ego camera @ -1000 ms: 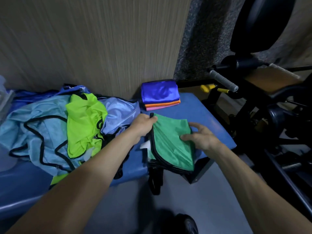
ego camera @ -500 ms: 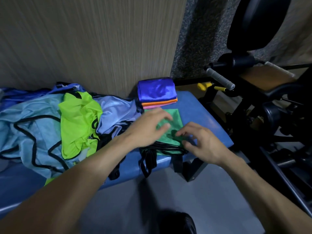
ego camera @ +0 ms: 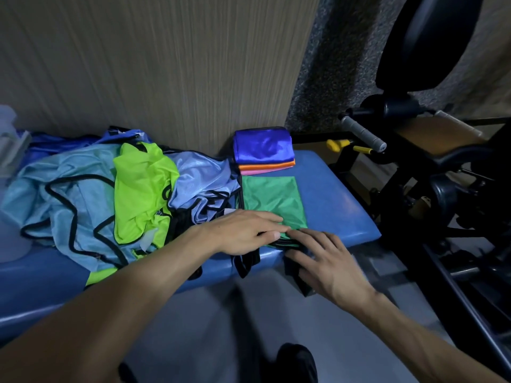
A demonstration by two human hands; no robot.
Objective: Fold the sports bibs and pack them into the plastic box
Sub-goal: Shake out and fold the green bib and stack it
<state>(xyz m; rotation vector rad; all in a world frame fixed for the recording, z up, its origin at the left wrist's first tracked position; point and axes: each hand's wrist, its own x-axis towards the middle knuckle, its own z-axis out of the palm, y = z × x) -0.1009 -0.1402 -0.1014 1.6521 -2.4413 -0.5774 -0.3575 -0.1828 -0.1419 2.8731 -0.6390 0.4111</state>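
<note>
Pressing down on the near edge of the green bib [ego camera: 272,201], the left hand [ego camera: 243,232] lies flat with its fingers straight and close together, the thumb tucked beside them; that weight seems meant to pin the fold so the slippery mesh does not spring open. The right hand [ego camera: 327,261] sits just beside it at the bench's front lip, fingers spread and loosely extended over the black trim that hangs off the edge; whether its fingertips catch that trim or only rest on it is hard to tell, since the hand is blurred. The bib lies as a neat rectangle on the blue bench [ego camera: 340,200], its black-edged side toward the person, probably so the straps can be tucked under in the next fold.

Just behind it, against the wall, sits the folded stack [ego camera: 262,150]: blue on top, orange and pink beneath. Keeping the finished pieces there leaves the working spot free while staying within reach. To the left, the unfolded bibs [ego camera: 83,194] lie in a loose heap, pale blue with a lime one [ego camera: 141,189] on top, touching the green bib's left edge. A translucent shape at the far left may be the plastic box [ego camera: 11,150]; nothing appears packed yet, so folding is the step in hand.
</note>
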